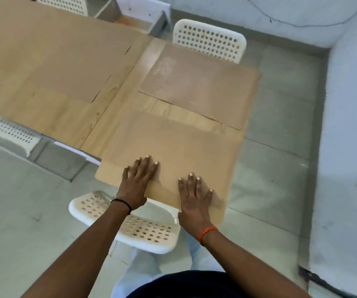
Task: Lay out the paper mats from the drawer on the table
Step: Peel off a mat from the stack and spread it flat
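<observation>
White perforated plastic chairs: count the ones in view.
4. One white perforated plastic chair sits below the hands; one at the wooden table's far side; one at left; one at the top edge. Others may be hidden.

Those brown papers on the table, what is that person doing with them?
The person is laying paper mats on a wooden table. Both hands are flat on the nearest mat, the left hand and the right hand pressing it down at the table's near edge. Another mat already lies across from it, by the far white chair. More brown paper covers the left part of the table. A second white chair is tucked in just below the hands.
</observation>
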